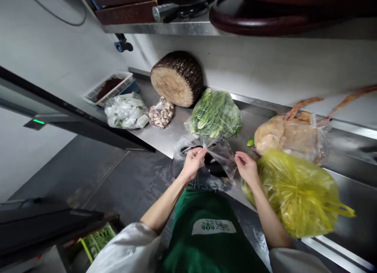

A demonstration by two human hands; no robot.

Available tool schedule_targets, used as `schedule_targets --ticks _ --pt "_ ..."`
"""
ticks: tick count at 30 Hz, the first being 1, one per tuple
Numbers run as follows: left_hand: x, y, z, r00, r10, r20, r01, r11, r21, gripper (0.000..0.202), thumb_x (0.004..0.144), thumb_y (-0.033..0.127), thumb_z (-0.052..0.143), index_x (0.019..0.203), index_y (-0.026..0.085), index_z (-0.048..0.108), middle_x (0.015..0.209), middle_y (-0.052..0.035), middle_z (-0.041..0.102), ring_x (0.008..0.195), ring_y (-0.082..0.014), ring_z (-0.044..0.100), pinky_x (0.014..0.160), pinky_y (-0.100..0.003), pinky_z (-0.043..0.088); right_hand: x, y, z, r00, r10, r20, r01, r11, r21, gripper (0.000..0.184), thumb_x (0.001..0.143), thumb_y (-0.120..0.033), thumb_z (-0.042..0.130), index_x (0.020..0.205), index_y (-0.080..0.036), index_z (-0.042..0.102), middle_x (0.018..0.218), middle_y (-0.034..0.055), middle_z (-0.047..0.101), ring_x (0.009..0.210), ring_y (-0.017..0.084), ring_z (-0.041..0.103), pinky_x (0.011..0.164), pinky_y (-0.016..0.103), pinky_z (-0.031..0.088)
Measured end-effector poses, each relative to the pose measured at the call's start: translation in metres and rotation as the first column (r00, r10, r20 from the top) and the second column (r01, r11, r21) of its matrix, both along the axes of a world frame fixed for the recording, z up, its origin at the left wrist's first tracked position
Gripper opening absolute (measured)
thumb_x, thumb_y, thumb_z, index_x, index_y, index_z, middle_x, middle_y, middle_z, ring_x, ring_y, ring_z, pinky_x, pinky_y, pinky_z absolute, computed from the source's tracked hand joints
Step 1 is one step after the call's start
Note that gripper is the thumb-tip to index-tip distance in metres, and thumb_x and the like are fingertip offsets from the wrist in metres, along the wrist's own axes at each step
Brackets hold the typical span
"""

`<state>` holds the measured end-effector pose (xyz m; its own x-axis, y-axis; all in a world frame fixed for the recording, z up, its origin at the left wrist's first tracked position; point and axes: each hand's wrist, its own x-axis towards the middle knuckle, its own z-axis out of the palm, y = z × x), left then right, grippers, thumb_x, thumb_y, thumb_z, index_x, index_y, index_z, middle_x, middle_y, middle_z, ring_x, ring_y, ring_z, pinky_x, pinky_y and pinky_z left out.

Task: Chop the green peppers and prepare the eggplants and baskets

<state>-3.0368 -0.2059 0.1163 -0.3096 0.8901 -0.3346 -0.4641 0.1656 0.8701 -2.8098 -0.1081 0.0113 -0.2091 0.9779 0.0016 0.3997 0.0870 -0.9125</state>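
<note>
My left hand [194,162] is closed in a pinch on the gathered neck of a clear plastic bag [219,149]. Just right of it, my right hand [247,168] has its fingers bent together at the spread edge of the same plastic; its hold is partly hidden. Green leafy vegetables [216,114] fill the bag beyond my hands, lying on the steel counter [160,141]. Under the loose plastic, close to my apron [212,214], is a dark object wrapped in clear film [188,179], its kind unclear. A small green piece [250,142] lies right of the vegetables.
To the right sit a yellow plastic bag [297,190] and bagged plucked poultry [282,133]. A log-like chopping block [173,82], bagged mushrooms [161,113], a bag of net-wrapped produce [126,111] and a white basket [108,88] stand left. A shelf [182,28] overhangs the back.
</note>
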Motion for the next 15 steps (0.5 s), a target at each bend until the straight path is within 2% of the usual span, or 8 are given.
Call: schedule_targets --ticks 2,4,7,10,12,15 --pt "-0.016 -0.007 0.018 1.0 -0.015 -0.009 0.015 1.0 0.012 0.074 0.072 0.071 0.087 0.057 0.022 0.033 0.049 0.0119 0.024 0.042 -0.0018 0.017 0.043 -0.019 0.013 -0.013 0.002 0.002 0.997 0.064 0.032 -0.062 0.997 -0.04 0.061 0.088 -0.068 0.064 0.119 -0.016 0.074 0.11 0.0156 0.077 0.096 0.025 0.075 0.094 0.042 0.061" --pt "-0.034 -0.008 0.03 0.999 -0.046 0.017 0.046 0.999 0.014 0.075 0.073 0.069 0.088 0.057 0.022 0.032 0.049 0.0116 0.023 0.042 -0.0018 0.018 0.043 -0.019 0.014 -0.024 -0.004 0.008 0.991 0.114 0.076 -0.11 0.993 -0.047 0.06 0.089 -0.064 0.066 0.127 -0.018 0.072 0.12 0.0142 0.074 0.102 0.025 0.073 0.096 0.042 0.06" --pt "-0.058 -0.008 0.035 0.993 -0.112 0.039 0.111 0.993 0.039 0.073 0.076 0.066 0.087 0.058 0.022 0.032 0.05 0.0115 0.023 0.042 -0.0024 0.018 0.043 -0.02 0.016 -0.036 -0.027 0.027 0.975 0.183 0.125 -0.181 0.983 -0.028 0.057 0.092 -0.057 0.069 0.138 -0.023 0.068 0.142 0.0126 0.064 0.124 0.025 0.067 0.104 0.042 0.057" --pt "-0.073 -0.015 0.043 0.966 -0.257 -0.029 0.259 0.962 0.085 0.068 0.087 0.066 0.078 0.059 0.021 0.035 0.051 0.0101 0.024 0.045 -0.0039 0.019 0.045 -0.022 0.016 -0.051 -0.062 0.051 0.966 0.184 0.182 -0.18 0.983 -0.041 0.058 0.093 -0.052 0.07 0.145 -0.026 0.063 0.15 0.0107 0.059 0.14 0.025 0.058 0.118 0.044 0.048" --pt "-0.079 -0.023 0.055 0.912 -0.387 -0.135 0.404 0.905 0.135 0.064 0.095 0.062 0.069 0.06 0.02 0.037 0.054 0.0079 0.028 0.049 -0.0053 0.023 0.047 -0.024 0.018 -0.062 -0.087 0.064 0.963 0.132 0.236 -0.129 0.991 -0.031 0.062 0.094 -0.051 0.07 0.149 -0.027 0.058 0.151 0.0107 0.059 0.141 0.026 0.056 0.123 0.047 0.044" --pt "-0.082 -0.033 0.083 0.797 -0.542 -0.267 0.6 0.764 0.238 0.057 0.101 0.054 0.062 0.061 0.02 0.039 0.057 0.0058 0.032 0.053 -0.0071 0.027 0.05 -0.025 0.02 -0.073 -0.127 0.08 0.958 0.038 0.284 -0.053 0.997 0.047 0.072 0.091 -0.054 0.073 0.154 -0.024 0.053 0.154 0.0138 0.057 0.142 0.03 0.056 0.122 0.052 0.046"
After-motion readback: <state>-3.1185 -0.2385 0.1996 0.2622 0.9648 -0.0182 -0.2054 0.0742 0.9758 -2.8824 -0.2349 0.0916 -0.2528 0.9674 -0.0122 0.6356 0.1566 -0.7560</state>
